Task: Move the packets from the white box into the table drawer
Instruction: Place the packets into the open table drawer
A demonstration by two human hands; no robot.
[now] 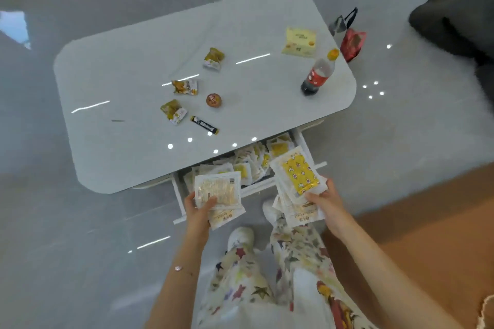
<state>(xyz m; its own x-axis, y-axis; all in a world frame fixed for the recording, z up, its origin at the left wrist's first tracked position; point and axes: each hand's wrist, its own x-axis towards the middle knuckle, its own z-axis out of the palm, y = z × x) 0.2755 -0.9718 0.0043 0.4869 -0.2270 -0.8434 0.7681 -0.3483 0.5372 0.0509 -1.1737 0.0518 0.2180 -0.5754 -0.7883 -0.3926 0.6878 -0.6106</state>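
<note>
Grey glossy floor [53, 222], white table [120, 75] with rounded corners in front of me. Head view, looking down.

Drawer [178, 203] stood pulled out from the table's near edge, toward my legs. Loose packets [248, 165] lay piled inside it, mostly white with yellow print.

My left hand [199, 208] gripped a small stack of packets [217, 192] over the drawer's near left corner. Thumb lay curled across the top packet, fingers underneath. Top packet was clear-fronted, print too blurred to read.

My right hand [324, 200] gripped a second stack [296, 176] over the drawer's right side, thumb pressed on top, fingers under. Top packet showed a yellow panel with small figures. Stack was fanned out and tilted.

On the tabletop, well apart from the drawer: three yellow snack packs [185, 87] near the middle, a round orange-brown item [213, 100] beside them, a black stick sachet [204, 125] closer to me. Far right corner held a pale yellow box [300, 42] and an upright cola bottle [316, 75] with a yellow cap.

Red bag [351, 44] sat on the floor just past that corner. My star-print trousers [294, 254] and white shoes [240, 238] filled the bottom of the frame.
</note>
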